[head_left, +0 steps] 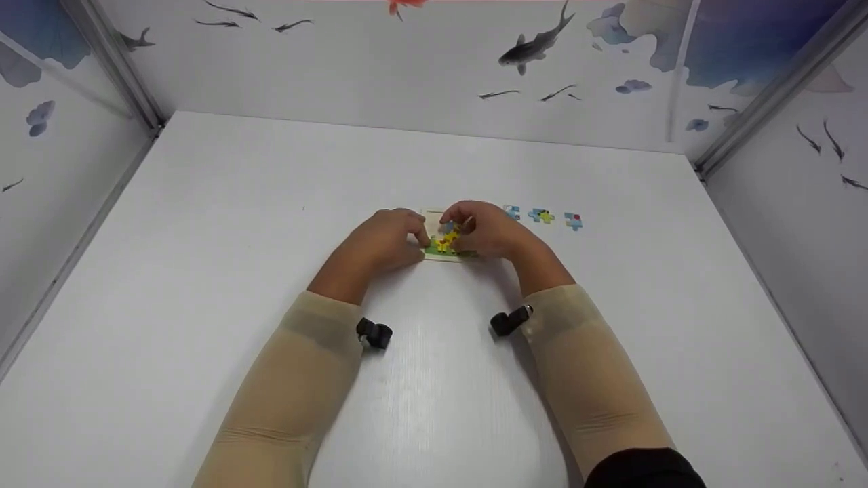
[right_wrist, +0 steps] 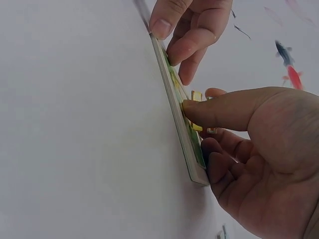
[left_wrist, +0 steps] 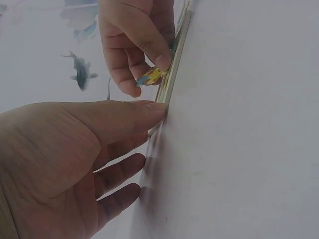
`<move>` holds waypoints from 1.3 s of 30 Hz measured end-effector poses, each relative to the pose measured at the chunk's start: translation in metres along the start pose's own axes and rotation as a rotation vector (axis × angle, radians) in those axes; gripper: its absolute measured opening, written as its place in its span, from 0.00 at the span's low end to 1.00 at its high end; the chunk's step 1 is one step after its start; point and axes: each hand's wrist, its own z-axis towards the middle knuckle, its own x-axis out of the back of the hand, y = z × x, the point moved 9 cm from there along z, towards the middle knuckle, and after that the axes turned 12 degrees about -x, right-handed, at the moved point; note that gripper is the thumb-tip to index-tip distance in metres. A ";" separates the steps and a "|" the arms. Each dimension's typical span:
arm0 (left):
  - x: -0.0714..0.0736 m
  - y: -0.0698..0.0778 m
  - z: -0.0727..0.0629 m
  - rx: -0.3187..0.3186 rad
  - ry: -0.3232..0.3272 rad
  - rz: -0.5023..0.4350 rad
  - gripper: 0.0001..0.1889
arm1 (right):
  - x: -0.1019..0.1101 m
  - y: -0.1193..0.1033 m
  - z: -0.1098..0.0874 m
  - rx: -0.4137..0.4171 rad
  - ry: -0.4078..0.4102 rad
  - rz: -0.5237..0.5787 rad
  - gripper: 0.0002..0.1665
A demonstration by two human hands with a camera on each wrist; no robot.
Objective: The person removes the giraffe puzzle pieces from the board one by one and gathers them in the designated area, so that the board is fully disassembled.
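Note:
A small jigsaw puzzle board (head_left: pixel 434 218) lies on the table, with a yellow giraffe picture on green along its lower part. My left hand (head_left: pixel 388 238) holds the board's left side, thumb at the near corner and index finger farther up that side. The other left fingers extend loosely in the left wrist view. Over the board, my right hand (head_left: pixel 494 230) pinches a yellow and blue puzzle piece (left_wrist: pixel 151 76) between thumb and fingers. That piece stands tilted above the board surface in the right wrist view. The right hand hides the board's right part.
To the right of the board, loose puzzle pieces lie in a row: a blue one (head_left: pixel 513 212) partly behind the right hand, a blue and yellow one (head_left: pixel 542 215), and a blue one with red (head_left: pixel 574 221). Fish-patterned walls (head_left: pixel 407 74) enclose the white table (head_left: pixel 237 190).

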 end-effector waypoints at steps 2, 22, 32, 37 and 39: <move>0.000 0.001 0.000 -0.008 -0.001 0.002 0.09 | 0.001 0.002 0.000 -0.003 0.001 0.021 0.17; 0.001 0.002 -0.003 -0.013 0.013 0.000 0.10 | 0.069 0.037 -0.022 -0.071 0.165 0.312 0.17; -0.002 -0.001 -0.002 0.021 0.005 0.001 0.11 | 0.110 0.106 -0.040 -0.207 0.221 0.370 0.18; -0.001 0.000 -0.003 0.017 0.000 -0.013 0.09 | 0.114 0.126 -0.042 -0.238 0.202 0.354 0.18; -0.001 0.000 -0.004 0.013 -0.002 -0.014 0.09 | 0.115 0.132 -0.042 -0.254 0.206 0.345 0.18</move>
